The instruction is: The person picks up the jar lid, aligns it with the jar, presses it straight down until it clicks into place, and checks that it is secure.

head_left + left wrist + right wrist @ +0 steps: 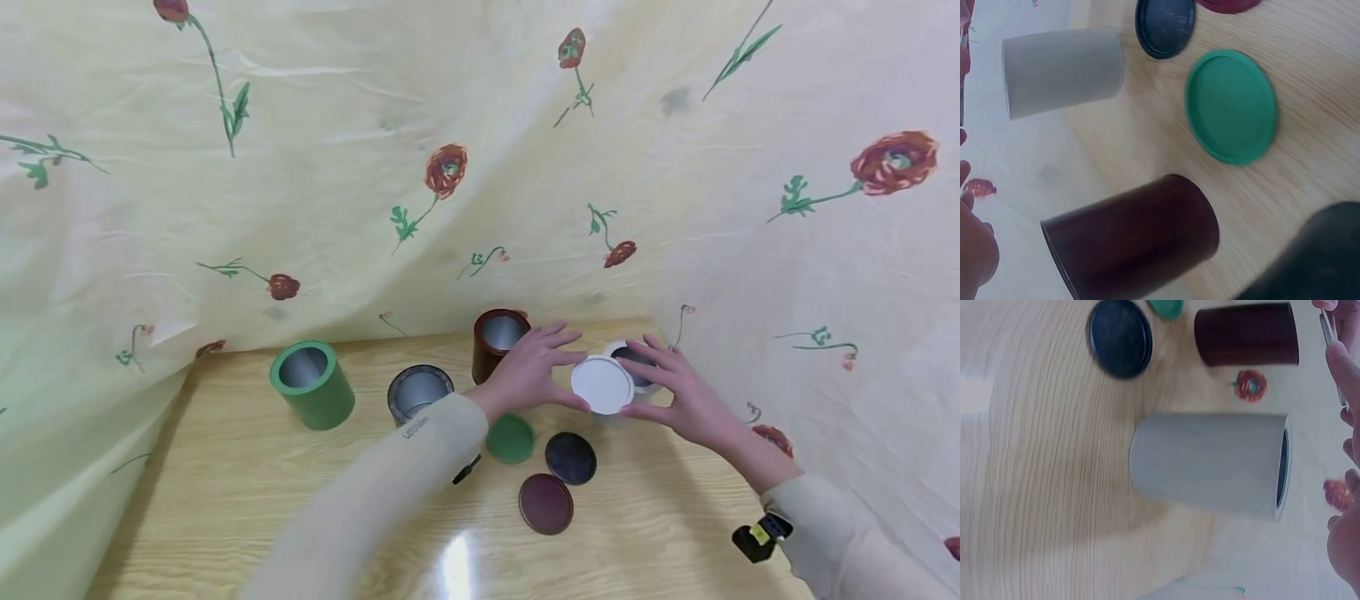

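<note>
Between them, my two hands hold a round white lid point(602, 385) by its edges, up in front of the white canister point(1210, 464). My left hand point(528, 371) pinches its left side with fingers and thumb, and my right hand point(690, 400) grips the right side. The white canister stands upright with its mouth uncovered, partly hidden behind the lid and right fingers in the head view. In the left wrist view, the white canister point(1063, 72) is below the hands. A dark brown canister point(489, 362), also uncovered, stands behind my left hand.
A green lid point(511, 439), a black lid point(571, 458) and a dark red lid point(546, 504) lie on the wooden table point(645, 517). Farther left stand an uncovered dark canister point(420, 387) and a green canister point(322, 400). Flowered cloth point(337, 167) hangs behind and beside the table.
</note>
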Motion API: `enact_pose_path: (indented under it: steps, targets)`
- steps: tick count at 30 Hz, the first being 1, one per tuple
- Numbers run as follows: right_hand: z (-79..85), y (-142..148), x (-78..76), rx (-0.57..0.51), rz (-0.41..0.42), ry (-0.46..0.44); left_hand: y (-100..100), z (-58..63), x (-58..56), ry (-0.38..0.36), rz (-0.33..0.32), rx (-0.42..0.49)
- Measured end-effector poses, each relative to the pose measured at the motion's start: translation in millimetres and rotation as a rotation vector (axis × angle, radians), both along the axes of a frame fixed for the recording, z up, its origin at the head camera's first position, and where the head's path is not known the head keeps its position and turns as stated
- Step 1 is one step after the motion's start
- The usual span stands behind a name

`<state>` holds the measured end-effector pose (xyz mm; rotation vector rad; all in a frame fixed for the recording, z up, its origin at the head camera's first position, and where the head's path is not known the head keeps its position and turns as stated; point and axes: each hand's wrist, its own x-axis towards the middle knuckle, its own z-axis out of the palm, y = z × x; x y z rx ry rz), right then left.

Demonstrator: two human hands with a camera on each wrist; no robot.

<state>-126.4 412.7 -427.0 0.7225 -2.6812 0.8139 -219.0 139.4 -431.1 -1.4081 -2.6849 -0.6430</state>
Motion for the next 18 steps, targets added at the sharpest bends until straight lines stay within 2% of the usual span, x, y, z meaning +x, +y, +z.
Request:
enact_pose_path:
  steps: [7,13,18]
  targets:
    - [1.8,21,-4.6,0.044,-0.066,-0.11,25,-6.4,-11.8,-0.037,0.0,-0.015]
    - [0.5,31,-12.8,0.068,-0.07,-0.128,39,-13.3,-21.4,-0.042,0.008,-0.039]
    - [0.5,41,-17.6,0.092,-0.089,-0.164,51,-17.7,-27.1,-0.076,0.012,-0.042]
